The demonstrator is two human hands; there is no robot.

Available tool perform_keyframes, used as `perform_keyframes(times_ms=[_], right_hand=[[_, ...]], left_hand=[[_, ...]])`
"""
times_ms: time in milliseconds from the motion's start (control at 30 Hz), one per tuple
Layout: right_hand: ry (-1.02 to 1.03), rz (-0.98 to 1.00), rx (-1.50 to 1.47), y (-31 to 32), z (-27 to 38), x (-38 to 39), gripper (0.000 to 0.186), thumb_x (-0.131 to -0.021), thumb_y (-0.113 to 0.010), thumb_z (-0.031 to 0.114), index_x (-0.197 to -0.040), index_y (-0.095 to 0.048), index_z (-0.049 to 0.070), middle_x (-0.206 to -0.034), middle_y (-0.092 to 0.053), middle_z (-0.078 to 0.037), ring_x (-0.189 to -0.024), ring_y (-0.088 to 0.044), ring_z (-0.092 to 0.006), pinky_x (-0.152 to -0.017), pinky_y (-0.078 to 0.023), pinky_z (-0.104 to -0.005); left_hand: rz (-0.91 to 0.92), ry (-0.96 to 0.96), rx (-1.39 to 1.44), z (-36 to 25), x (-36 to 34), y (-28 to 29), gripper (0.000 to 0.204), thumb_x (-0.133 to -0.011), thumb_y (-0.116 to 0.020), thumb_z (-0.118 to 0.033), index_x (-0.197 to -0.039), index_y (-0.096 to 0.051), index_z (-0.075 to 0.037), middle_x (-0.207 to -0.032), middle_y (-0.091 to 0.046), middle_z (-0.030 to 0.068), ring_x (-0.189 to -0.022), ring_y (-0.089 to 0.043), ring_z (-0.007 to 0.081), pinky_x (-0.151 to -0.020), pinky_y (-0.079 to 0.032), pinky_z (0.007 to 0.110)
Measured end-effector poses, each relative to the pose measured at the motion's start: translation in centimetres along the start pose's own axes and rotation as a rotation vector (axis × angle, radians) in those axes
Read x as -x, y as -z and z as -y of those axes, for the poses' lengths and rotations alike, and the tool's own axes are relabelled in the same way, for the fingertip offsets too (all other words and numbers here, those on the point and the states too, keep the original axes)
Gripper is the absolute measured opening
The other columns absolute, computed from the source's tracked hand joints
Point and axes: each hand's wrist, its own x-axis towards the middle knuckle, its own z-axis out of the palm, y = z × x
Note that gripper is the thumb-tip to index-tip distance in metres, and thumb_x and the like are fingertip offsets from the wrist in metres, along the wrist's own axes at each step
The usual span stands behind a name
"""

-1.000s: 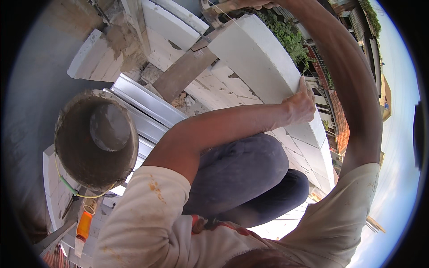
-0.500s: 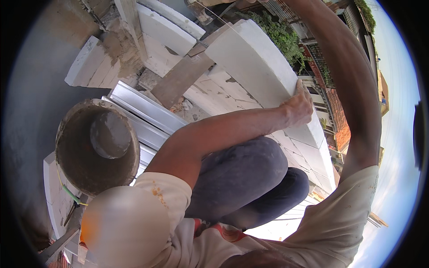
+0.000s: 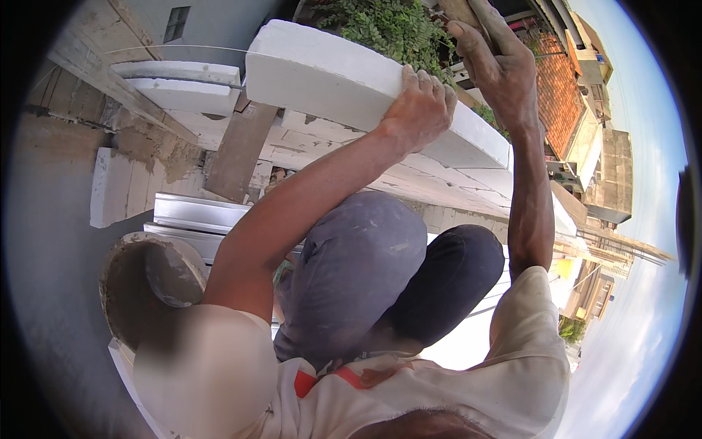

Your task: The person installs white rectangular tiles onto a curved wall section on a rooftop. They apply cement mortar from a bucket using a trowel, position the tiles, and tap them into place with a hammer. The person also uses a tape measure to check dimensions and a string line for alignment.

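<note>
My left hand grips the top edge of a long white lightweight block, fingers curled over its outer side. The block lies on top of a wall of white blocks. Above and to the right, my right hand is raised over the outer side of the wall. It is closed round a tan, wooden-looking handle, whose far end is cut off by the picture's upper edge. A thin string runs in from the left toward the block's left end.
A mortar-caked bucket stands left of my bent knees, near shiny metal channels. A brown board leans at the wall. Beyond the wall lie green foliage and tiled roofs well below.
The view has swung, so the block and bucket sit further left. My right hand has come into fuller view with the handle; my left hand still grips the block's edge.
</note>
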Motion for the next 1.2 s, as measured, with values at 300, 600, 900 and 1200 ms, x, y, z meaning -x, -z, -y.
perform_keyframes(times_ms=[300, 600, 900, 1200], right_hand=[[-0.421, -0.302, -0.11, 5.6, -8.6, 19.6, 0.059, -0.107, -0.066, 0.027, -0.159, -0.047, 0.008, -0.079, -0.065, 0.0, -0.061, -0.051, -0.0012, -0.051, -0.044, -0.0192], [-0.323, -0.29, 0.067, 4.7, -13.1, 23.5, 0.047, -0.096, -0.072, 0.009, -0.142, -0.066, 0.012, -0.106, -0.076, -0.015, -0.08, -0.069, -0.0309, -0.077, -0.057, -0.0401], [-0.387, -0.301, 0.146, 7.6, -15.4, 26.7, 0.052, -0.096, -0.071, 0.011, -0.147, -0.062, 0.011, -0.126, -0.073, -0.015, -0.091, -0.071, -0.0324, -0.086, -0.057, -0.0384], [-0.405, -0.303, 0.233, 8.5, -15.8, 28.2, 0.045, -0.101, -0.072, 0.017, -0.145, -0.064, 0.01, -0.119, -0.077, -0.019, -0.094, -0.077, -0.0227, -0.082, -0.061, -0.038]], left_hand=[[-0.029, 0.017, 0.063, -0.4, -0.1, -1.2, 0.064, -0.092, -0.075, -0.023, -0.144, -0.05, 0.005, -0.142, -0.061, 0.0234, -0.139, -0.055, 0.0397, -0.117, -0.04, 0.06], [-0.018, 0.045, 0.128, 0.1, 0.0, -0.4, 0.077, -0.084, -0.085, -0.027, -0.147, -0.05, -0.001, -0.142, -0.063, 0.022, -0.139, -0.055, 0.0378, -0.12, -0.039, 0.055], [-0.006, 0.058, 0.115, -0.7, -0.5, -0.5, 0.079, -0.081, -0.088, -0.022, -0.147, -0.051, -0.003, -0.141, -0.063, 0.0241, -0.137, -0.058, 0.0373, -0.121, -0.04, 0.052], [-0.044, 0.04, 0.126, -0.5, -0.6, -0.7, 0.079, -0.079, -0.089, -0.019, -0.146, -0.052, -0.001, -0.139, -0.065, 0.0215, -0.134, -0.06, 0.0373, -0.119, -0.043, 0.052]])
